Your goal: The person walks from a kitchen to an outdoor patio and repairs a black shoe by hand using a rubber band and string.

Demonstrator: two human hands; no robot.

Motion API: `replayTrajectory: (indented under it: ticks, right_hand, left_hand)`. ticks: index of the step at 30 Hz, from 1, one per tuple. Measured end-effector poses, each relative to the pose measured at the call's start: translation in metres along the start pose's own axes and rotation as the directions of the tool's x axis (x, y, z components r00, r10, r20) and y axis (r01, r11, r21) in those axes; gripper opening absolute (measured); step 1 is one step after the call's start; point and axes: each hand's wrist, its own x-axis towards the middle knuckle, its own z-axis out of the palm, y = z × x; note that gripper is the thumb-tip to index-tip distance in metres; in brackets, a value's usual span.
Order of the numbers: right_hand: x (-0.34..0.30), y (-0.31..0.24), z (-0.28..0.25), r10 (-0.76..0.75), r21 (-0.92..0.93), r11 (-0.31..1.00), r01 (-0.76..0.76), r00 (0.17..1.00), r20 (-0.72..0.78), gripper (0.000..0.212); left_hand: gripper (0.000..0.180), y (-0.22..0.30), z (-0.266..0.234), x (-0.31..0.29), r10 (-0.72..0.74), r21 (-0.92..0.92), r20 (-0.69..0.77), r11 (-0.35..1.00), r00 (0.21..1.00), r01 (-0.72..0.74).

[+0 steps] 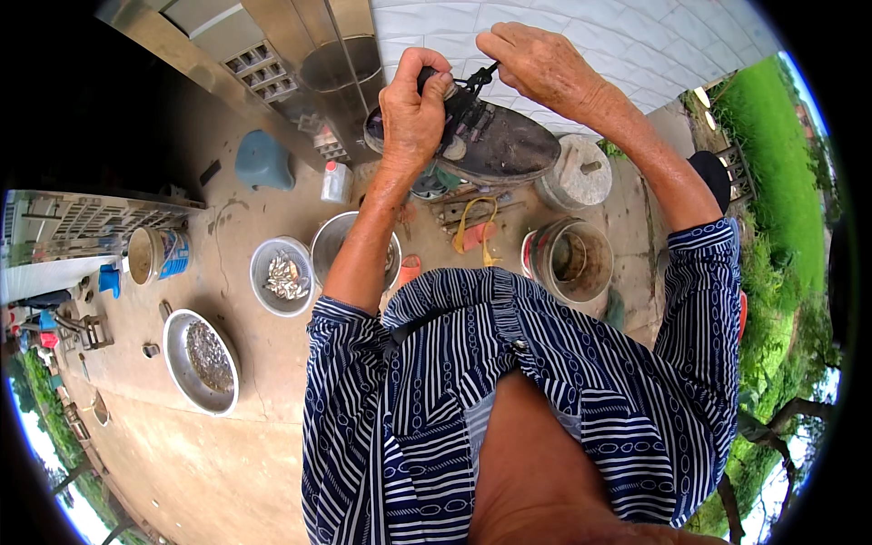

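A worn dark shoe (509,143) with black laces is up against the white tiled wall, its toe pointing right. My left hand (412,113) is closed at the shoe's opening, fingers curled around a dark part of it. Exactly which part lies in that fist is hidden. Beside it, the black shoelace (476,82) is bunched in a knot or loop above the shoe. My right hand (545,71) pinches a lace end, higher and to the right, with the lace drawn between the two hands.
Below the shoe stand a round concrete block (576,174), a bucket (581,262) and yellow-strapped sandals (479,236). Leftward are a bowl of small fish (282,276), a metal basin (202,361), a white jug (336,183) and a blue stool (263,161). A metal-framed door (309,27) borders the wall.
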Motion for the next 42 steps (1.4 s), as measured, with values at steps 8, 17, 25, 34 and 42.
replayTrajectory:
  ticks: [8, 17, 25, 34, 42]
  right_hand:
    - [0.011, -0.006, -0.015, 0.488, 0.786, 0.155, -0.598, 0.738, 0.466, 0.009]
    - [-0.002, -0.002, -0.018, 0.339, 0.389, 0.758, -0.523, 0.826, 0.450, 0.009]
    - [0.032, 0.014, -0.047, 0.198, 0.457, 0.845, -0.278, 0.956, 0.215, 0.008]
    - [0.051, 0.000, -0.034, 0.242, 0.640, 0.733, -0.228, 0.968, 0.068, 0.010]
    - [0.007, 0.003, 0.000, 0.294, 0.456, 0.648, -0.610, 0.753, 0.589, 0.034]
  left_hand:
    - [0.016, 0.007, 0.007, 0.005, 0.189, 0.140, 0.007, 0.972, 0.982, -0.189]
    - [0.016, 0.001, -0.004, -0.001, 0.221, 0.222, 0.137, 0.943, 0.965, -0.248]
    - [0.013, 0.002, -0.002, 0.007, -0.036, -0.085, 0.234, 0.995, 0.972, 0.057]
    - [0.012, 0.000, -0.001, 0.005, -0.182, -0.195, 0.291, 0.950, 0.939, 0.244]
    - [0.012, -0.006, -0.006, 0.004, -0.211, -0.200, 0.116, 0.952, 0.971, 0.231]
